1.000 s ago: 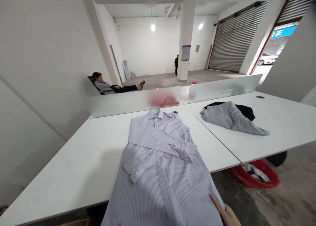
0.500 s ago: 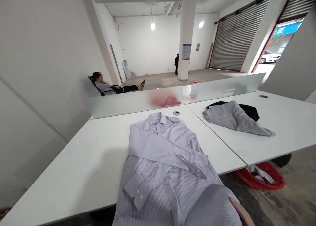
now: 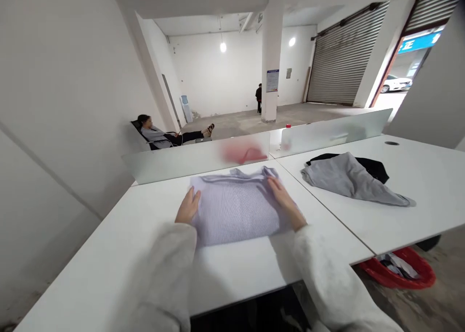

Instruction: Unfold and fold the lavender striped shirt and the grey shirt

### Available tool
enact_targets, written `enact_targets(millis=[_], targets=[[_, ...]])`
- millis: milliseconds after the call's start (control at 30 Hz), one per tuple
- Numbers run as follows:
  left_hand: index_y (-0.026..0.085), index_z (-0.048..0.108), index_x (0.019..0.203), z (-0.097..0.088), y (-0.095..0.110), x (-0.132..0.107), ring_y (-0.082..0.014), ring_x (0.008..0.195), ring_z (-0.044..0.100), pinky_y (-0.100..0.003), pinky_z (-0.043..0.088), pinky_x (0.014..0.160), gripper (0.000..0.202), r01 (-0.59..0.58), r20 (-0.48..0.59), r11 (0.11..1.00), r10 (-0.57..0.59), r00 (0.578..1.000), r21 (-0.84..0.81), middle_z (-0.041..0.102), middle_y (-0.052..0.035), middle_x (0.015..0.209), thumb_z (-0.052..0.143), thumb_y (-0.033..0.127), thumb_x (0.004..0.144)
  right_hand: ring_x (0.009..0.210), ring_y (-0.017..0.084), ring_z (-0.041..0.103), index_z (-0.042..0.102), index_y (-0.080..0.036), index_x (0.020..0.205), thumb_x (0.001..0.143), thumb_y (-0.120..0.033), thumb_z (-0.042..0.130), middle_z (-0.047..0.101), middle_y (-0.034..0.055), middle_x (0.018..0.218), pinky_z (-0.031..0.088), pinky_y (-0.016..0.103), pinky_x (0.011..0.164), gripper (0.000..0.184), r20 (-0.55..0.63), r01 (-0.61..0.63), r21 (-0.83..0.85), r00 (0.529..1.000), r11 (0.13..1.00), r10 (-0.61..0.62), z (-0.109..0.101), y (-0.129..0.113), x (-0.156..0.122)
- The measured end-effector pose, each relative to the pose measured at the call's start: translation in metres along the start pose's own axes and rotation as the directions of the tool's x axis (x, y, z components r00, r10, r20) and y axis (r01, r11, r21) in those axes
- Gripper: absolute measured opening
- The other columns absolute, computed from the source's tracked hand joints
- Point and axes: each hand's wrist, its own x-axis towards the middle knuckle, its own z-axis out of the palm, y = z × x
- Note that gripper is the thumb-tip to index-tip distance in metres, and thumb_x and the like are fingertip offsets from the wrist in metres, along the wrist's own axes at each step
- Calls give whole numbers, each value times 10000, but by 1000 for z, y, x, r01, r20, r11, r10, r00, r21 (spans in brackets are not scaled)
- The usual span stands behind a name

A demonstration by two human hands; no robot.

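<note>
I have both hands on the striped shirt [image 3: 236, 208], which lies folded into a broad, slightly blurred panel on the white desk [image 3: 123, 235], close to the frosted divider [image 3: 178, 160]. My left hand [image 3: 188, 206] is at its left side, thumb and fingers against the edge; my right hand [image 3: 284, 199] reaches over its right side, fingers near the far corner. From here I can't tell whether either set of fingers is clamped on the cloth or merely resting against it. The shirt's far edge is rumpled, while its near edge runs fairly straight. To the right, well apart from it, a grey garment [image 3: 348, 179] lies partly over a black one [image 3: 376, 168]. Below the desk on that side, I see a red tub [image 3: 421, 281] on the floor with cloth inside. Beyond the divider, a person [image 3: 158, 134] reclines in a chair.
</note>
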Motion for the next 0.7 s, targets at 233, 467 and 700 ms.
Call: enact_targets(millis=[233, 467, 700], targets=[[122, 476, 1332, 91, -23, -32, -307, 1356, 317, -516, 183, 1123, 493, -34, 280, 926, -78, 957, 376, 414, -144, 1434, 457, 358, 899, 1354, 336, 290, 485, -168, 1326, 938, -394, 387, 389, 165, 1439, 163, 600, 1079, 460, 318, 232, -794, 946, 563, 59, 44, 70, -29], [131, 359, 1416, 99, -39, -39, -278, 1397, 228, -476, 161, 1138, 581, -108, 342, 819, -112, 933, 563, 286, -96, 1506, 335, 440, 925, 1338, 295, 319, 494, -205, 1329, 965, -363, 328, 424, 110, 1426, 200, 528, 1088, 430, 350, 292, -818, 936, 495, 25, 39, 79, -25], [132, 333, 1430, 99, -38, -37, -277, 1395, 233, -463, 192, 1130, 599, -140, 354, 770, -118, 928, 622, 278, -91, 1511, 289, 461, 931, 1311, 244, 374, 563, -234, 1259, 961, -299, 343, 485, 65, 1381, 243, 470, 1089, 376, 356, 295, -818, 934, 494, 31, 33, 77, -23]])
